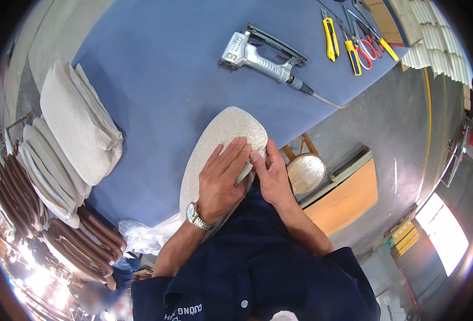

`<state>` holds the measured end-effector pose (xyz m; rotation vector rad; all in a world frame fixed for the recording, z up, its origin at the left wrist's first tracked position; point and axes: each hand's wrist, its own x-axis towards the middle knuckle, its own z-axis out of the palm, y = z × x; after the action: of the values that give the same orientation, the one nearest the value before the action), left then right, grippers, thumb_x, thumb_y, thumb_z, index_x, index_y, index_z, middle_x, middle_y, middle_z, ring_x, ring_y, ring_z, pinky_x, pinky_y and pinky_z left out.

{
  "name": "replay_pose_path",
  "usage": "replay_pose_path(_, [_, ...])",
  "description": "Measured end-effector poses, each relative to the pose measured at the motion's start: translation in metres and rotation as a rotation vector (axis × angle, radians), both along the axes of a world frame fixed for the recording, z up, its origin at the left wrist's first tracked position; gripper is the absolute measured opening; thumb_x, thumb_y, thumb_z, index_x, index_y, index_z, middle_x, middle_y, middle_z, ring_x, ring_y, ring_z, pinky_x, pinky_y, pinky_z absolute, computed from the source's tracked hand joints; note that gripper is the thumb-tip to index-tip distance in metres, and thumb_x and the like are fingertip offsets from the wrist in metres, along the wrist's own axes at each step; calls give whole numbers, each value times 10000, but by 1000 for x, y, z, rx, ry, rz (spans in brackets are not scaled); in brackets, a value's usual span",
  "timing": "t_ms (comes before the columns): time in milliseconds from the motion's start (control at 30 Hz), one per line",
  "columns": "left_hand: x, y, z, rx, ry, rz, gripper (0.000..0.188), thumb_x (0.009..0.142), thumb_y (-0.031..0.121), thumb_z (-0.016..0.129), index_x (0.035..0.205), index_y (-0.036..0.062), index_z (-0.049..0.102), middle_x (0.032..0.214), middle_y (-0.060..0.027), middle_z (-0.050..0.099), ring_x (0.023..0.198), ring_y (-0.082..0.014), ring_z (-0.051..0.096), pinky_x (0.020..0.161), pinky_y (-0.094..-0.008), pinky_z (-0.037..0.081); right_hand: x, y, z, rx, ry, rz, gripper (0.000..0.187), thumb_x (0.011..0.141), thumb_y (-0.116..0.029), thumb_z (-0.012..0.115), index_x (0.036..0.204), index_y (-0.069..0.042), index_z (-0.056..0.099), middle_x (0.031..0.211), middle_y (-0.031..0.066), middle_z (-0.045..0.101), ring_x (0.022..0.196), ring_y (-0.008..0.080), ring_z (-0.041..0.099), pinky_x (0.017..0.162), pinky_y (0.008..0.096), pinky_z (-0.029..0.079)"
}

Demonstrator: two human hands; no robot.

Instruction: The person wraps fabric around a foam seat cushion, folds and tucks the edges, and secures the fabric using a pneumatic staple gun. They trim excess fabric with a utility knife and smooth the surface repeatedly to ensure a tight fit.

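Nearest of all, the dark navy shirt, and out of it come two bare forearms, a steel watch on the left wrist. The left hand lies flat across the beige pad, fingers stretched out close together. Just beside it, the right hand is clamped on the pad's right edge, thumb on top, fingers along the side, their tips out of sight! The pad itself sits at the near edge of the blue table, rounded end pointing away. Left of the forearms, a clear plastic bag crumples by the table edge, with brown parts and pale pads stacked beyond it. Over to the right, below table level, there's a round stool beside an orange board. Back up on the table, folded beige covers lie at the left, and a silver staple gun rests on its side past the pad, its hose running to the right edge. Further out, top right: a yellow cutter, yellow-handled tools, and red-handled scissors. And far off to the right, grey floor and a bright opening.
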<state>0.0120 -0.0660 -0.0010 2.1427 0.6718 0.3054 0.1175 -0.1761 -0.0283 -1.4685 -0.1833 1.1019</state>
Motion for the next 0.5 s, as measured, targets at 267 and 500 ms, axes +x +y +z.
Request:
replay_pose_path(267, [-3, 4, 1, -24, 3, 37, 623, 716, -52, 799, 1326, 18, 695, 1391, -180, 670, 1325, -321, 627, 1133, -464, 492, 61, -7, -19, -89, -69, 224, 581, 1007, -308, 720, 1457, 4, 526, 1236, 119, 691, 1145, 186, 628, 1018, 348, 485])
replay_pose_path(500, [-6, 4, -2, -66, -31, 47, 601, 738, -47, 815, 1323, 23, 702, 1398, -186, 664, 1350, -316, 606, 1155, -460, 474, 149, 88, -80, -334, -1317, 375, 589, 855, -187, 787, 1394, -69, 583, 1240, 180, 677, 1175, 387, 619, 1009, 450, 504])
